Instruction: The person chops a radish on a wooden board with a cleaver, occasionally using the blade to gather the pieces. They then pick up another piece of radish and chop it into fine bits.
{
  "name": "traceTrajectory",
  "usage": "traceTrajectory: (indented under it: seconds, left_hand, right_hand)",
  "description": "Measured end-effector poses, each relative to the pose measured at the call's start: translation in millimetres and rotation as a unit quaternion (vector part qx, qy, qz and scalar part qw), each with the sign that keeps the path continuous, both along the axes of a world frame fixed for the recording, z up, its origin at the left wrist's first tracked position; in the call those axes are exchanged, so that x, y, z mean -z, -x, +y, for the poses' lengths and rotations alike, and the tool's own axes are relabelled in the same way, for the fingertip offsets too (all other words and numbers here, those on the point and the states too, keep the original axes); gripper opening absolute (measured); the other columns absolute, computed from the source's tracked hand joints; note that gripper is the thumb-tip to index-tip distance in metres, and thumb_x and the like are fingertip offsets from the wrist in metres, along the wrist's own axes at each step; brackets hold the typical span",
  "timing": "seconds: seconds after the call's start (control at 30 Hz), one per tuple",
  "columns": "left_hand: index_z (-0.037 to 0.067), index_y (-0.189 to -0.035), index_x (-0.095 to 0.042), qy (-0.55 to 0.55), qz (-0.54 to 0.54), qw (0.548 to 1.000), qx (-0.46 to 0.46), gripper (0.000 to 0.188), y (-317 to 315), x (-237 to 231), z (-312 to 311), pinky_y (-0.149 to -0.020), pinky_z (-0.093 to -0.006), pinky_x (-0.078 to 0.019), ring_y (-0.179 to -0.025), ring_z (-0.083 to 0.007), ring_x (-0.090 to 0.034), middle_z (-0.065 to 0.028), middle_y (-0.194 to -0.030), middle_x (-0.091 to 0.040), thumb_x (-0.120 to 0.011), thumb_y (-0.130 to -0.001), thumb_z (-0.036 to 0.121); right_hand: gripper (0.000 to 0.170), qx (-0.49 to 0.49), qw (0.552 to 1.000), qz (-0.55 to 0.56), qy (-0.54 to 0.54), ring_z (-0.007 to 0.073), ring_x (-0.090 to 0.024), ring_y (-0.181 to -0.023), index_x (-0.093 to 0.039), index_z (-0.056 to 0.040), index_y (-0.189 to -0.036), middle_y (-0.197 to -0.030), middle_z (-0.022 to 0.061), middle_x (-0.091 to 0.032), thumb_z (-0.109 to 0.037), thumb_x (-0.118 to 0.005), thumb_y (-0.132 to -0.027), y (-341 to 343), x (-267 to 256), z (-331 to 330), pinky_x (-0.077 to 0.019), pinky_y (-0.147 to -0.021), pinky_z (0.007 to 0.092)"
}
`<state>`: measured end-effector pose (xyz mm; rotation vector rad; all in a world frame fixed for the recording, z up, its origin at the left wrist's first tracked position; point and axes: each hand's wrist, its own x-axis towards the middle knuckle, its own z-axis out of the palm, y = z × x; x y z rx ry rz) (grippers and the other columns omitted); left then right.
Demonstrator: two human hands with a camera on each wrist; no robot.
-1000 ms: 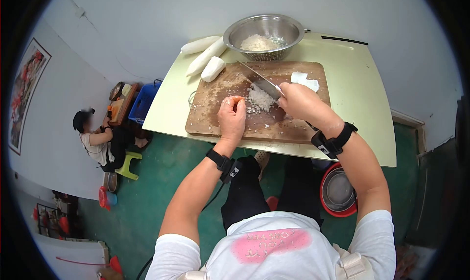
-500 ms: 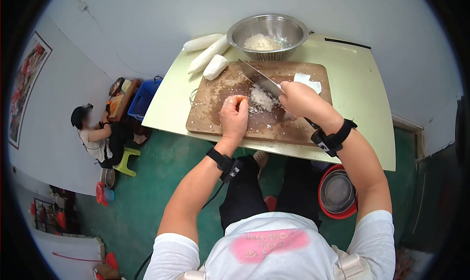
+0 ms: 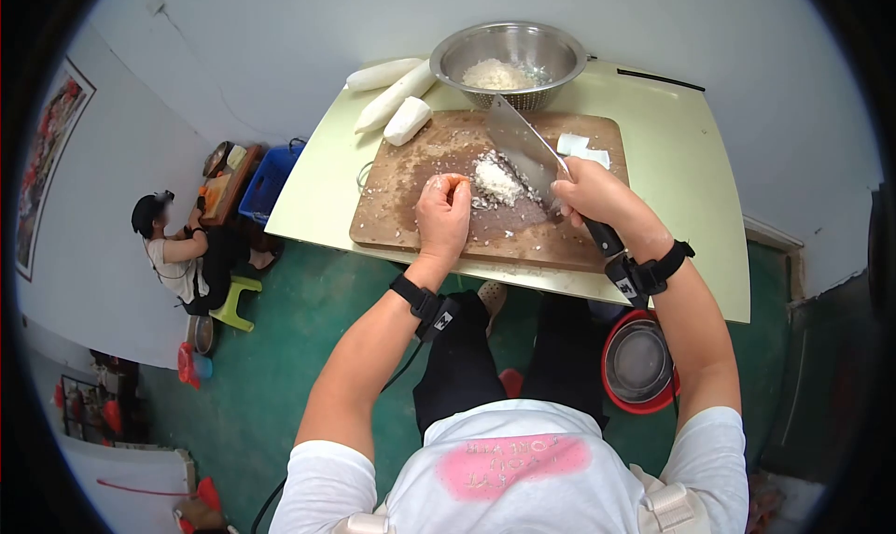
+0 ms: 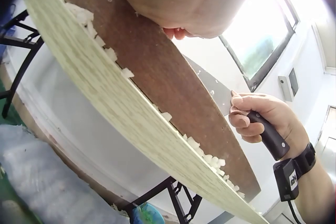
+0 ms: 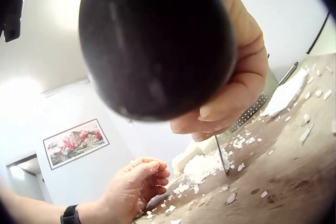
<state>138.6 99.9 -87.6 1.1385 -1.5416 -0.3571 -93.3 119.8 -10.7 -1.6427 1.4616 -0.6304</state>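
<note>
Cleaver (image 3: 525, 147) has shifted rightward, held in the right grip (image 3: 597, 198); the left grip (image 3: 444, 215) curls, apparently bare, beside chopped bits (image 3: 497, 181) on the board (image 3: 551, 247). One batch (image 3: 495, 74) looks done; whole radishes (image 3: 396, 101) remain.

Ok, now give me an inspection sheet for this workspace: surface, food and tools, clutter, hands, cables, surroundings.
Surface: wooden board on pale table; white bits scattered on the board.
Food and tools: knife beside chopped white pile; steel colander holding more white food; three white vegetables.
Clutter: flat white pieces, board's right side.
Hands: right hand grips knife; left hand curled beside pile, holding nothing visible.
Cables: black cable at left wrist strap; another at right.
Surroundings: seated person near blue crate; red basin on floor.
</note>
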Motion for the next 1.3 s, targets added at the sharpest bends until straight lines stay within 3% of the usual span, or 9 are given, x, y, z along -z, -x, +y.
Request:
traceTrajectory:
  seconds: [0.3,0.47,0.57,0.63,0.87,0.9,1.07,1.13,1.3]
  left_hand:
    - [0.000,-0.087,-0.065,-0.030,0.013,0.999,-0.006,0.012,2.0,-5.2,5.7,-0.065,-0.0313,-0.0477,-0.069,-0.0208,-0.059,-0.0105,-0.080,-0.061,-0.060,-0.085,0.010]
    - [-0.001,-0.088,-0.064,-0.029,-0.024,0.999,-0.006,0.014,-1.6,-3.1,4.2,-0.068,-0.0304,-0.0468,-0.073,-0.0184,-0.058,-0.0093,-0.082,-0.061,-0.059,-0.088,0.012]
    - [-0.001,-0.087,-0.064,-0.018,-0.033,0.999,0.009,0.016,-1.7,-1.6,3.6,-0.069,-0.0307,-0.0469,-0.073,-0.0195,-0.058,-0.0101,-0.082,-0.060,-0.058,-0.089,0.014]
    - [0.000,-0.083,-0.062,-0.010,0.021,1.000,-0.006,0.017,-1.5,-4.3,4.7,-0.071,-0.0364,-0.0474,-0.076,-0.0286,-0.059,-0.0129,-0.082,-0.060,-0.056,-0.089,0.015]
    - [-0.001,-0.088,-0.058,0.054,0.094,0.993,-0.037,0.024,-6.6,6.4,-2.6,-0.079,-0.0385,-0.0442,-0.082,-0.0308,-0.055,-0.0151,-0.086,-0.057,-0.050,-0.095,0.020]
    - [-0.001,-0.088,-0.058,0.054,0.094,0.993,-0.036,0.024,-7.2,6.3,-2.8,-0.079,-0.0385,-0.0442,-0.082,-0.0308,-0.055,-0.0151,-0.086,-0.057,-0.050,-0.095,0.020]
    - [-0.001,-0.086,-0.058,0.057,0.084,0.995,-0.014,0.025,-8.0,4.8,-0.5,-0.080,-0.0393,-0.0436,-0.084,-0.0322,-0.055,-0.0152,-0.085,-0.057,-0.050,-0.095,0.021]
    - [0.000,-0.085,-0.058,0.048,0.082,0.995,-0.016,0.025,-7.4,4.7,0.0,-0.080,-0.0398,-0.0437,-0.085,-0.0328,-0.055,-0.0153,-0.085,-0.057,-0.051,-0.095,0.022]
    - [0.001,-0.083,-0.058,0.027,0.075,0.997,-0.025,0.024,-6.1,2.6,1.7,-0.079,-0.0411,-0.0440,-0.086,-0.0343,-0.055,-0.0158,-0.085,-0.058,-0.053,-0.093,0.022]
  right_hand:
    - [0.029,0.060,0.989,-0.135,0.032,0.0131,-0.058,-0.051,-0.056,0.0059,-0.106,-0.070,0.0090,-0.061,-0.009,-0.053,-0.081,9.8,23.9,20.0,-0.0483,-0.050,0.0296]
    - [0.030,0.073,0.991,-0.064,0.089,0.0136,-0.057,-0.050,-0.058,0.0034,-0.109,-0.069,0.0098,-0.059,-0.009,-0.052,-0.082,5.5,12.2,39.5,-0.0485,-0.051,0.0300]
    - [0.030,0.096,0.991,-0.020,0.088,0.0245,-0.063,-0.057,-0.058,0.0022,-0.109,-0.073,0.0155,-0.063,-0.010,-0.054,-0.083,2.2,3.7,48.0,-0.0508,-0.057,0.0362]
    - [0.029,0.062,0.967,0.101,0.227,0.0378,-0.065,-0.073,-0.058,0.0008,-0.110,-0.082,0.0224,-0.065,-0.011,-0.055,-0.083,1.4,8.5,48.8,-0.0507,-0.067,0.0432]
    - [0.022,-0.075,0.979,0.110,0.157,0.0454,-0.060,-0.083,-0.057,0.0030,-0.099,-0.083,0.0286,-0.061,-0.012,-0.053,-0.083,-33.0,-15.0,45.2,-0.0469,-0.073,0.0492]
    - [0.018,-0.099,0.977,0.100,0.162,0.0185,-0.058,-0.057,-0.055,0.0016,-0.099,-0.068,0.0120,-0.055,-0.009,-0.053,-0.085,-34.8,-7.4,37.5,-0.0476,-0.055,0.0341]
    - [0.014,-0.089,0.971,0.157,0.158,0.0163,-0.057,-0.055,-0.053,0.0025,-0.094,-0.067,0.0090,-0.056,-0.009,-0.052,-0.086,-27.2,-2.3,14.2,-0.0475,-0.051,0.0332]
    - [0.018,-0.043,0.978,0.135,0.154,0.0451,-0.060,-0.079,-0.055,0.0048,-0.092,-0.081,0.0292,-0.061,-0.011,-0.052,-0.084,-29.3,-7.6,11.7,-0.0474,-0.070,0.0468]
    - [0.022,-0.008,0.969,0.161,0.185,0.0446,-0.061,-0.083,-0.056,0.0052,-0.100,-0.085,0.0293,-0.062,-0.011,-0.053,-0.085,-31.0,-11.0,10.0,-0.0476,-0.072,0.0468]
